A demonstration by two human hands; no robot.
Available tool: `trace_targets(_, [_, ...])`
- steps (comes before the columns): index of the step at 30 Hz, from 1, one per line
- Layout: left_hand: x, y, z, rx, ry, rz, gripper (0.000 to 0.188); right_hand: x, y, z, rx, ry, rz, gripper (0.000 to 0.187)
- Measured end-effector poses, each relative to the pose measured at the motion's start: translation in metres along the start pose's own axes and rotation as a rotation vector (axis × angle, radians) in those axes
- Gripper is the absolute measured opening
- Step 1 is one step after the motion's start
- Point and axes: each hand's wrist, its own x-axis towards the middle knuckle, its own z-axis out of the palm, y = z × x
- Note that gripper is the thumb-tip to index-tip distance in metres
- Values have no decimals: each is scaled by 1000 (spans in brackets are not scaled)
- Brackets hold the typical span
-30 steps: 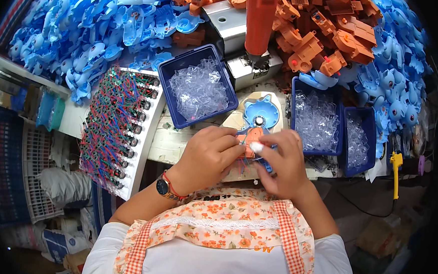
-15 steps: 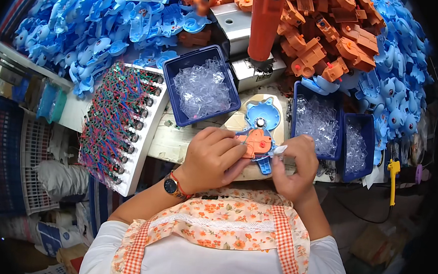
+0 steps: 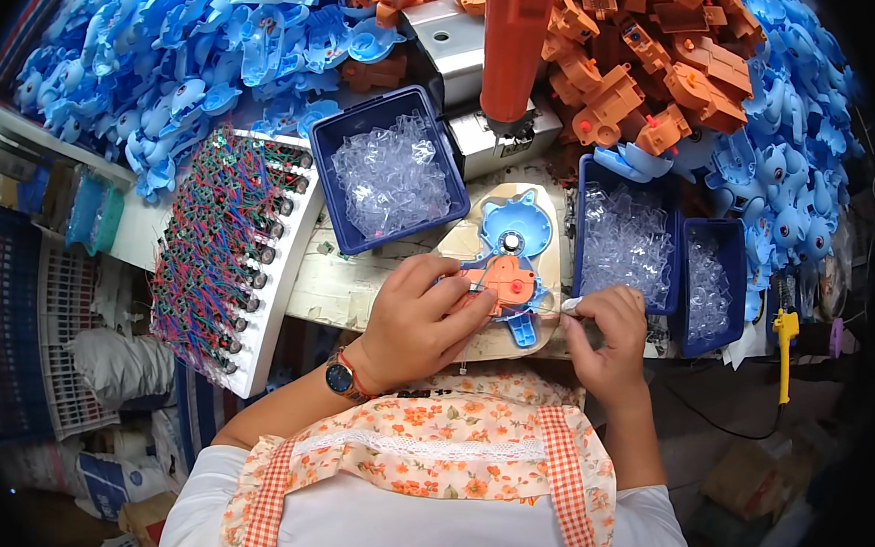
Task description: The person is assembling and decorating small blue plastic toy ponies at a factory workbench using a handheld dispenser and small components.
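Observation:
A blue fish-shaped toy shell half (image 3: 516,221) lies on a cream fixture block (image 3: 556,251) in front of me, its tail end toward me. In it sits an orange gearbox (image 3: 509,284) with a red knob. My left hand (image 3: 423,313) is at the gearbox's left side, fingertips closed on thin wires there. A fine strand with a small pale end hangs below them. To the right, my right hand (image 3: 609,336) pinches a thin wire that runs across from the gearbox. Something white (image 3: 571,305) covers or sits at its fingertip.
Blue bins of clear plastic pieces stand left (image 3: 455,189) and right (image 3: 675,258). A white foam tray (image 3: 293,255) holds wired motors. Blue shells (image 3: 180,57) and orange gearboxes (image 3: 705,79) are heaped behind. An orange-red post (image 3: 516,48) rises over a metal block (image 3: 506,142).
My right hand has moved slightly right, away from the gearbox, and the thin wire now shows stretched between them. My left hand stays by the gearbox. The whole view has shifted a little.

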Motion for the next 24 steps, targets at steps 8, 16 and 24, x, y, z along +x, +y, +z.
trace_targets(8, [-2, 0, 4, 13, 0, 8, 34, 6, -3, -4, -87, -28, -39, 17])
trace_targets(16, [-2, 1, 3, 62, -106, 12, 35, -6, -8, -9, -89, -132, -267, 22])
trace_targets(24, [-3, 7, 4, 135, -179, 7, 32, 1, -7, -5, -34, -22, -159, 20])
